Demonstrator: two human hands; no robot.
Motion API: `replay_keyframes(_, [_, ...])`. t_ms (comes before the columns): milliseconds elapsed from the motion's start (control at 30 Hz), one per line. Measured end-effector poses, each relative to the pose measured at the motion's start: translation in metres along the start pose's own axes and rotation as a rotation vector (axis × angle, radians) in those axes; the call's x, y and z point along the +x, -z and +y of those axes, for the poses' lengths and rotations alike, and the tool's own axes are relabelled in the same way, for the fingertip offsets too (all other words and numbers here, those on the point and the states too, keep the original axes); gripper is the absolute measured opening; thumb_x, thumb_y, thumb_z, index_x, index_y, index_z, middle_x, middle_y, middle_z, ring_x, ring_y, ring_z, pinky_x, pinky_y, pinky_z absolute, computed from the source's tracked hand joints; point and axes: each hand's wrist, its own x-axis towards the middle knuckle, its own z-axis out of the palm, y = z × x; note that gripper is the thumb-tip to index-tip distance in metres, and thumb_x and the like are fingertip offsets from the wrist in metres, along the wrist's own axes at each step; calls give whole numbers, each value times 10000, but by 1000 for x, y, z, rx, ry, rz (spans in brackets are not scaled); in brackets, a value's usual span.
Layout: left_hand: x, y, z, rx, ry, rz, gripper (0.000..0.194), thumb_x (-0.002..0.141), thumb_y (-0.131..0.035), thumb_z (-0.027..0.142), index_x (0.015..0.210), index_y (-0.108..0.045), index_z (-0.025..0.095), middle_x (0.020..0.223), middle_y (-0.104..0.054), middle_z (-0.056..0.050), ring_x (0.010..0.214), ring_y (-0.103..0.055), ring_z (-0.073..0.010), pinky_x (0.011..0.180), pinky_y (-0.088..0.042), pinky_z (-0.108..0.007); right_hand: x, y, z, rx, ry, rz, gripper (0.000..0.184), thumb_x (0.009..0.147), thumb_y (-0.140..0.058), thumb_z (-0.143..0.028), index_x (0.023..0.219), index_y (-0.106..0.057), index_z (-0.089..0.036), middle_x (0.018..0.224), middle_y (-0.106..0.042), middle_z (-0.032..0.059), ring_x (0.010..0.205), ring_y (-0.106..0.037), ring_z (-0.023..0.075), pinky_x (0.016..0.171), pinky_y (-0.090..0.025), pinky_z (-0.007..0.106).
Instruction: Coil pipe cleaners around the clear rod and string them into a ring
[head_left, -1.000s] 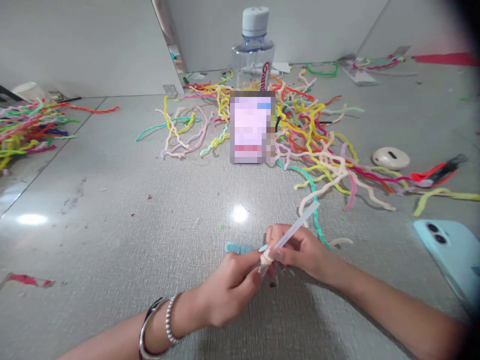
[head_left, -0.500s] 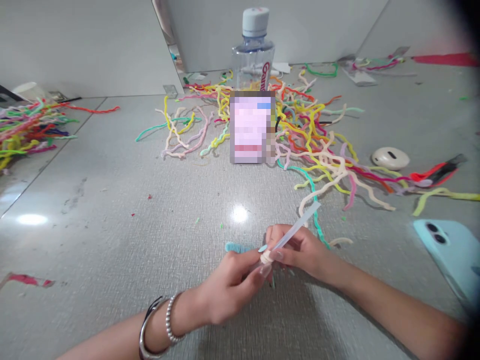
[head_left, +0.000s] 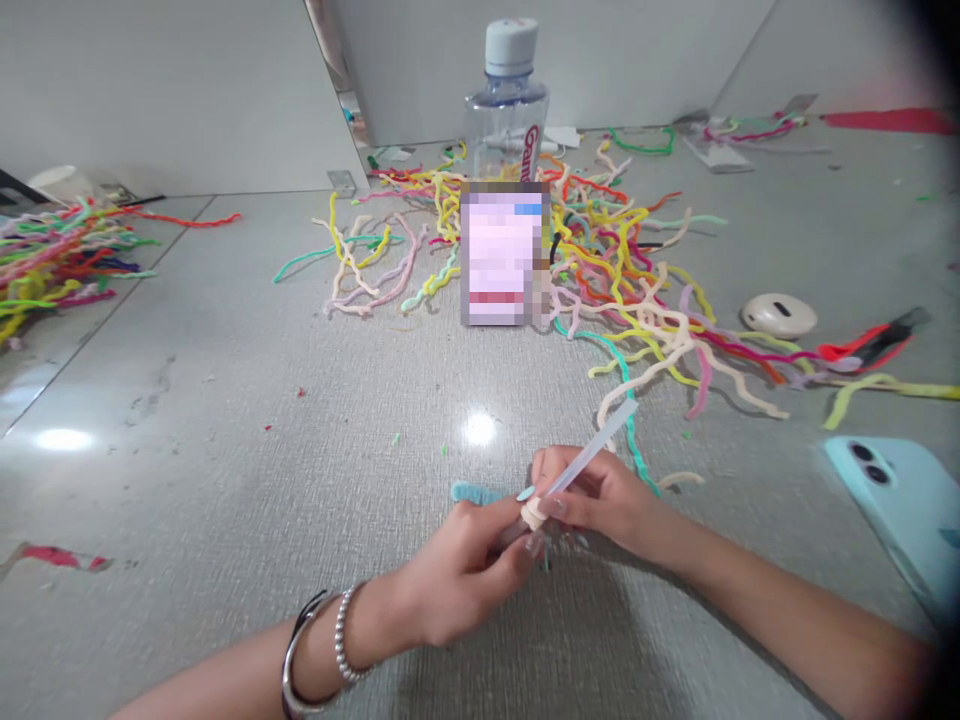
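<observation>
My left hand [head_left: 465, 575] is closed around the lower part of a translucent whitish stick [head_left: 596, 447], which slants up to the right. A cream pipe cleaner [head_left: 533, 514] is wound in a short coil round this stick. Thumb and fingers of my right hand [head_left: 592, 490] pinch at the coil, beside the stick. Behind my left index finger, a fuzzy light-blue piece [head_left: 476, 492] sticks out to the left; its other end is hidden. The fingertips cover much of the coil's underside.
Tangled colourful pipe cleaners [head_left: 645, 290] spread around a pixelated screen [head_left: 495, 255] and a clear bottle [head_left: 508, 110]. Another bundle [head_left: 64, 260] lies far left. At right are an oval white case [head_left: 780, 315], red-and-black scissors-like handles [head_left: 874, 340] and a light-blue phone [head_left: 900, 510].
Both hands stay almost in place. My left thumb and fingertips have shifted slightly at the coil, and the stick has barely moved.
</observation>
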Motion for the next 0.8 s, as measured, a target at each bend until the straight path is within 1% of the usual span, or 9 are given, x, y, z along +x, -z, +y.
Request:
replay_keyframes(233, [-1, 0, 0, 32, -25, 17, 322, 1008, -309, 367, 781, -433, 175, 605, -331, 52, 524, -279, -81, 488, -258, -218, -1, 1, 1, 13, -10, -12, 268, 849, -682, -408, 759, -576, -178, 695, -577, -3, 570, -505, 91, 520, -413, 224])
replay_keyframes(400, [-2, 0, 1, 21, -2, 3, 319, 1007, -328, 385, 766, -389, 187, 602, -302, 59, 523, -255, -82, 482, -244, -226, -1, 1, 1, 2, -18, 5, 282, 829, -707, -416, 757, -590, -170, 687, -563, -11, 572, -492, 87, 527, -396, 223])
replay_keyframes(533, [-1, 0, 2, 32, -23, 6, 326, 1014, -298, 384, 770, -385, 186, 617, -317, 51, 536, -264, -86, 495, -261, -229, -1, 1, 1, 3, -29, 7, 294, 826, -706, -430, 763, -588, -169, 693, -566, -10, 560, -489, 84, 515, -388, 222])
replay_keyframes(667, [-3, 0, 2, 29, -31, 8, 338, 1020, -284, 389, 807, -437, 175, 622, -338, 46, 544, -289, -90, 518, -280, -231, -1, 0, -1, 13, -24, -8, 285, 841, -690, -422, 766, -575, -172, 688, -577, -6, 565, -504, 91, 512, -391, 224])
replay_keyframes(800, [-4, 1, 2, -27, 16, 32, 427, 1038, -199, 384, 829, -500, 165, 598, -341, 49, 524, -306, -86, 531, -291, -231, 0, 0, -3, 10, -21, -24, 273, 852, -680, -416, 777, -582, -173, 685, -585, -8, 568, -514, 92, 506, -380, 219])
